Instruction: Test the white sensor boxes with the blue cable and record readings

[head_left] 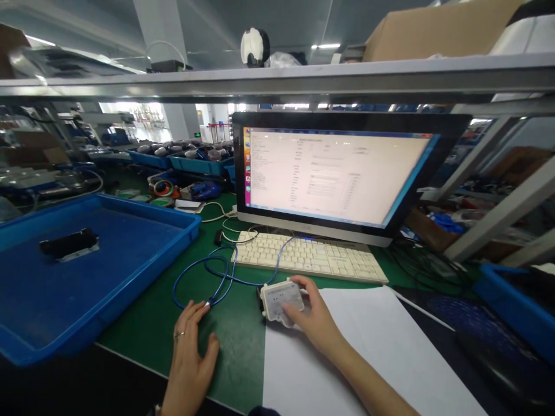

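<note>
My right hand [313, 316] is closed round a small white box-shaped device [281, 299] that rests on the green mat at the edge of a white sheet. A blue cable [208, 276] runs from the device in loops across the mat. My left hand [191, 352] lies on the mat with fingers stretched out, a ring on one finger, its fingertips touching the plug end of the blue cable. A white keyboard [310, 257] lies just beyond both hands, in front of a lit monitor [333, 173].
A large blue tray [130, 248] at the left holds one black part [68, 244]. Further blue bins with parts stand behind it. A white sheet [368, 352] covers the mat at the right, beside another blue bin [515, 312]. A metal shelf [277, 78] runs overhead.
</note>
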Available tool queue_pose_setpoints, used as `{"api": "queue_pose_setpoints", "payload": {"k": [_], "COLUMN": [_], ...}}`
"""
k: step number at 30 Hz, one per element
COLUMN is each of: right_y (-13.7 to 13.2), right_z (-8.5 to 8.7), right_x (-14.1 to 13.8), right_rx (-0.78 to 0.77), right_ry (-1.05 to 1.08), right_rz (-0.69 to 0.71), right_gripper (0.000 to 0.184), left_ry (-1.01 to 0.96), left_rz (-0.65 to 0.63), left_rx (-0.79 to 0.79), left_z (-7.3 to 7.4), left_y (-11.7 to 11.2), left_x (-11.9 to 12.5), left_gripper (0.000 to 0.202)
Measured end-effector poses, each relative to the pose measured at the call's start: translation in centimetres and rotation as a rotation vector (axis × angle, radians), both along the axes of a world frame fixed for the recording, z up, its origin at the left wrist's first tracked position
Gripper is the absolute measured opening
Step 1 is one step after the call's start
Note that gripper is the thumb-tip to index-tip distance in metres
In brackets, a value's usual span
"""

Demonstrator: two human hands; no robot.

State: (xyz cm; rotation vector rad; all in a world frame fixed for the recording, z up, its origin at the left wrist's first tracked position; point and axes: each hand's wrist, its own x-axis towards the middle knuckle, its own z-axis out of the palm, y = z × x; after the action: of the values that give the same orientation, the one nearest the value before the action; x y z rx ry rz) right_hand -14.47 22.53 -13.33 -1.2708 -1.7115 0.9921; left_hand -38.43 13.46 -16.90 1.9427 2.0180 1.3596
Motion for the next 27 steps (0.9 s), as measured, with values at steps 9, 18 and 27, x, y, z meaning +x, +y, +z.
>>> {"api": "queue_pose_setpoints", "payload": {"k": [9,18,27], "right_y": [-0.21,-0.47,-0.44], "right_z": [-0.13,0.58,0.15], "right_x": [-0.54,-0.98,-0.98], "right_rx": [-0.084,-0.138,-0.11], "right_ry": [0.17,0.291,0.294], "right_rz": [-0.005,-0.043,-0.04], "right_gripper": [0.041,0.044,0.044], "left_ry": [0.117,0.283,0.274], "left_rz": [-0.01,-0.058,-0.048], "left_rx": [-0.007,-0.011,0.003], "left_z": [-0.04,0.08,0.53], "left_y": [0.03,0.37,0.52], "left_x": [0.0,-0.3,0.36], "left_gripper": [0.036,0.042,0.04]}}
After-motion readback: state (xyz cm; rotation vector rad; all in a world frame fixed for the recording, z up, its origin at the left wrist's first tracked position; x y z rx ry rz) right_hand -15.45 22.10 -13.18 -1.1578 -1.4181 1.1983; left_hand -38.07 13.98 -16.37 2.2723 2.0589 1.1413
